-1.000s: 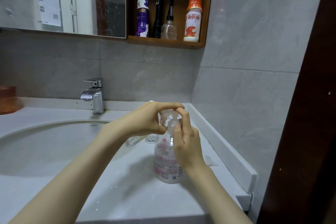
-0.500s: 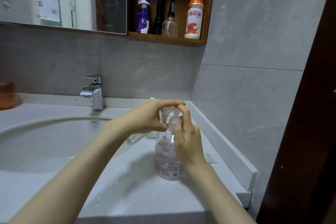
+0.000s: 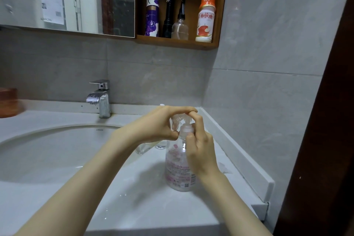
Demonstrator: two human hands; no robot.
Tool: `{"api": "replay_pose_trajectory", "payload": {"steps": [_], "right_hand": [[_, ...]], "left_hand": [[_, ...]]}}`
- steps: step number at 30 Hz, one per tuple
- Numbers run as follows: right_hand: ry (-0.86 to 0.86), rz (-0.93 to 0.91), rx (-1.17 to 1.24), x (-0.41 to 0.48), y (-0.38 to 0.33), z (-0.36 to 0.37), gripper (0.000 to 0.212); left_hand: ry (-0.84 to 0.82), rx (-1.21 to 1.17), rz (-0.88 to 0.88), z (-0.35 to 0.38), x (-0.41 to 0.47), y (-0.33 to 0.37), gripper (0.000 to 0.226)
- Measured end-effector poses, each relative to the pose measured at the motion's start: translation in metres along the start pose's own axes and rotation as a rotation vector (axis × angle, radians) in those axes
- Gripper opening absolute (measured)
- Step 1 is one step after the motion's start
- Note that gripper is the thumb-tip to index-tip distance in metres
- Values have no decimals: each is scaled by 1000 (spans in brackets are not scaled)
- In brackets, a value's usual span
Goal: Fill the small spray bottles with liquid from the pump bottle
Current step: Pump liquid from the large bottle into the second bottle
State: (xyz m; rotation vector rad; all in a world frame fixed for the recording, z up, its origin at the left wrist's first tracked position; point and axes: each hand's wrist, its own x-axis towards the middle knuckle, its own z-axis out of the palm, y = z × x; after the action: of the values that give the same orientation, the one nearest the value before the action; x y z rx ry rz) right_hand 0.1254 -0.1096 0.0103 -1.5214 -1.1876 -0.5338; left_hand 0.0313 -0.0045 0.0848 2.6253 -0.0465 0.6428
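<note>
Still right of the faucet [image 3: 100,99], the pump bottle [image 3: 179,168] stands on the bench [image 3: 143,207], left hand [image 3: 159,127] pinching its nozzle, right hand [image 3: 202,152] gripping its collar, positions barely changed, suggesting filling has yet to begin.

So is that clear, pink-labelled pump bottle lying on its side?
No, the clear pump bottle stands upright on the white counter.

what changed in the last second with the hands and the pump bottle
Nothing visibly moved. The left hand and the right hand keep gripping the pump top of the pump bottle, which stands in the same spot on the counter beside the sink. Only the camera view shifted slightly.
</note>
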Motion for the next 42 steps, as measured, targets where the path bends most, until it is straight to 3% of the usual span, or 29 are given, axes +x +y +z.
{"api": "replay_pose_trajectory", "payload": {"steps": [10, 27, 38, 42], "right_hand": [[38, 33, 46, 2, 1, 2, 29], [25, 23, -2, 1, 2, 2, 45], [34, 24, 51, 1, 3, 2, 32], [32, 2, 24, 0, 5, 3, 37]], "left_hand": [[37, 12, -8, 9, -2, -8, 70], [-42, -19, -4, -4, 1, 5, 73], [10, -84, 7, 9, -2, -7, 74], [5, -87, -4, 5, 0, -7, 76]]}}
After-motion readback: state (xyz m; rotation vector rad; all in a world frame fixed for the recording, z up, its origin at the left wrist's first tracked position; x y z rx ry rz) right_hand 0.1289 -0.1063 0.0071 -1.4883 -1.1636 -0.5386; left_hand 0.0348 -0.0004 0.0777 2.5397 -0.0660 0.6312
